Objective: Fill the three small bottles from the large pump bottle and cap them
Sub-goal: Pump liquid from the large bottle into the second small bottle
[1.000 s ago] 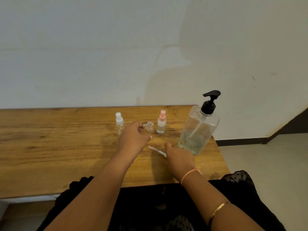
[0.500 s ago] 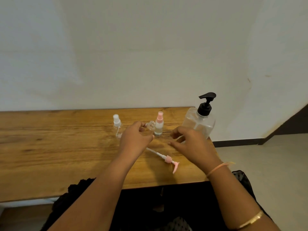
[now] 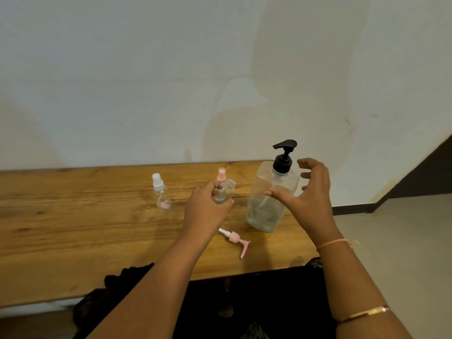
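**Already uncapped, one small bottle sits in the left hand**

Just left of the large pump bottle (image 3: 267, 204), the left hand (image 3: 208, 207) grips a clear small bottle (image 3: 227, 190) between thumb and curled fingers. Its neck is bare and open and tips a little toward the right. Its pink pump cap (image 3: 235, 239) lies on its side on the wooden table (image 3: 73, 228), near the front edge and just right of the left wrist, with the dip tube pointing back and left.

The right hand (image 3: 307, 194) is spread wide beside the pump bottle's shoulder. The thumb reaches across the front of the clear body and the fingers (image 3: 309, 163) arch past the black pump head (image 3: 283, 155). Nothing is gripped; whether the thumb actually touches the plastic I cannot tell.

The pump bottle stands near the table's right end, with clear liquid in its lower part. Behind the left hand's fingertips, a pink-capped bottle (image 3: 221, 172) shows only its top. Farther left, well apart from both hands, a white-capped bottle (image 3: 162, 195) stands upright, looking nearly empty, with something pink at its base.

A thin thread band (image 3: 333, 243) circles the right wrist, and a gold bangle (image 3: 362, 314) sits higher on that forearm.
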Action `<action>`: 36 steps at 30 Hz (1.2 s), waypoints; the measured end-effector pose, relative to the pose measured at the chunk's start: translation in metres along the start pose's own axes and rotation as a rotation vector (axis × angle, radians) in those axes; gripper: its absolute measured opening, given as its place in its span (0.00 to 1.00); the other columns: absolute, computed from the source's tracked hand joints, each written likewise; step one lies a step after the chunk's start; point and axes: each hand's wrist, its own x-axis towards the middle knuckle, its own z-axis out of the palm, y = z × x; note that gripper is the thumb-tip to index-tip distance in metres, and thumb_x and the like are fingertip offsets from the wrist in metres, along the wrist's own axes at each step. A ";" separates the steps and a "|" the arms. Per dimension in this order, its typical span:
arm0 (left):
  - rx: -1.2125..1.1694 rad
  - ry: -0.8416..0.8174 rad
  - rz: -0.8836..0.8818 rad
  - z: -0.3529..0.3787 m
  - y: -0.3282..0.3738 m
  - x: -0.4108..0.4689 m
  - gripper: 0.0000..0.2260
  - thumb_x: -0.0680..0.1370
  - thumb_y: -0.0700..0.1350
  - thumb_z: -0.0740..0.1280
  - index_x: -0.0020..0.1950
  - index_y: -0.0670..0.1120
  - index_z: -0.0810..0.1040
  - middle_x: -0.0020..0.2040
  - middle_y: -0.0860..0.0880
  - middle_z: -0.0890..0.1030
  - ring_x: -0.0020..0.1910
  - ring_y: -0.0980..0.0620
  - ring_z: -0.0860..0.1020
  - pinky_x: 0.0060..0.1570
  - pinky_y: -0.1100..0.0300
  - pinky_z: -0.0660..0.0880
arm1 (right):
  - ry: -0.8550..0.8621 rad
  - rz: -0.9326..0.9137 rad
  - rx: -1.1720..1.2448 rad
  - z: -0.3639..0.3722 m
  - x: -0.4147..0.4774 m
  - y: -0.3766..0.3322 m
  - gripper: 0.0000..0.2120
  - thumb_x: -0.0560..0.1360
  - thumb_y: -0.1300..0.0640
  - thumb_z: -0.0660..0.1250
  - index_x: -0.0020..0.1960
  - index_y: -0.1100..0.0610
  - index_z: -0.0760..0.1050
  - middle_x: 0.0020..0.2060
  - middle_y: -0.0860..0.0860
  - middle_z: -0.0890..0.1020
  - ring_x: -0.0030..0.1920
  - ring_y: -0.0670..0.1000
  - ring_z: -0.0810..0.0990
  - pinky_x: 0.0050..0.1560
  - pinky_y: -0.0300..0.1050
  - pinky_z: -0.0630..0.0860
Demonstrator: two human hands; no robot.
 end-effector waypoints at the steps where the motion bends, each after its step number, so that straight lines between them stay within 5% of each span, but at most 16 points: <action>1: 0.001 0.005 0.005 0.000 -0.001 0.000 0.14 0.71 0.48 0.72 0.55 0.51 0.77 0.52 0.52 0.78 0.48 0.54 0.76 0.36 0.63 0.67 | -0.045 0.033 0.022 0.002 0.001 0.003 0.42 0.59 0.47 0.79 0.66 0.51 0.62 0.60 0.45 0.66 0.63 0.52 0.67 0.60 0.49 0.71; 8: -0.029 0.042 0.041 -0.004 0.000 0.001 0.20 0.71 0.44 0.72 0.62 0.51 0.75 0.57 0.52 0.71 0.53 0.55 0.73 0.49 0.64 0.67 | -0.183 0.105 0.130 0.007 0.011 0.007 0.38 0.63 0.54 0.78 0.68 0.52 0.64 0.63 0.46 0.72 0.58 0.45 0.69 0.54 0.39 0.68; 13: -0.013 0.058 0.040 -0.008 0.004 0.001 0.21 0.72 0.43 0.70 0.63 0.51 0.74 0.57 0.52 0.69 0.52 0.57 0.71 0.49 0.65 0.65 | -0.294 0.079 0.208 0.007 0.014 0.004 0.34 0.63 0.56 0.78 0.63 0.44 0.64 0.59 0.42 0.72 0.60 0.47 0.71 0.58 0.42 0.70; 18: -0.013 0.056 0.046 -0.010 0.004 0.001 0.21 0.72 0.43 0.70 0.64 0.52 0.73 0.58 0.52 0.69 0.53 0.57 0.71 0.48 0.66 0.65 | -0.382 0.082 0.261 0.010 0.015 0.001 0.34 0.63 0.56 0.78 0.63 0.43 0.65 0.63 0.48 0.74 0.63 0.52 0.73 0.63 0.51 0.72; 24: -0.034 0.053 0.082 -0.010 0.006 -0.001 0.21 0.73 0.43 0.69 0.65 0.52 0.73 0.57 0.52 0.69 0.53 0.57 0.71 0.40 0.75 0.62 | -0.464 0.079 0.333 0.011 0.016 0.002 0.36 0.64 0.58 0.77 0.67 0.46 0.66 0.62 0.47 0.75 0.61 0.48 0.75 0.59 0.41 0.73; 28: -0.064 0.049 0.105 -0.010 0.007 -0.002 0.20 0.72 0.44 0.70 0.64 0.53 0.74 0.55 0.53 0.70 0.54 0.57 0.72 0.45 0.70 0.65 | -0.476 0.073 0.324 0.011 0.015 0.000 0.38 0.65 0.58 0.77 0.69 0.45 0.63 0.62 0.43 0.74 0.58 0.42 0.74 0.57 0.36 0.74; 32: -0.102 0.055 0.147 -0.011 0.009 -0.005 0.18 0.72 0.44 0.69 0.62 0.53 0.74 0.53 0.55 0.71 0.52 0.58 0.72 0.43 0.71 0.67 | -0.464 0.064 0.341 0.009 0.012 0.000 0.44 0.63 0.44 0.77 0.73 0.42 0.57 0.67 0.39 0.67 0.66 0.43 0.68 0.61 0.36 0.69; 36: -0.222 0.067 0.184 -0.010 0.013 -0.007 0.10 0.72 0.43 0.68 0.52 0.52 0.75 0.51 0.55 0.75 0.49 0.55 0.74 0.43 0.61 0.75 | -0.253 0.012 0.503 0.004 0.011 -0.014 0.32 0.70 0.47 0.66 0.72 0.46 0.61 0.70 0.40 0.66 0.70 0.41 0.64 0.65 0.36 0.67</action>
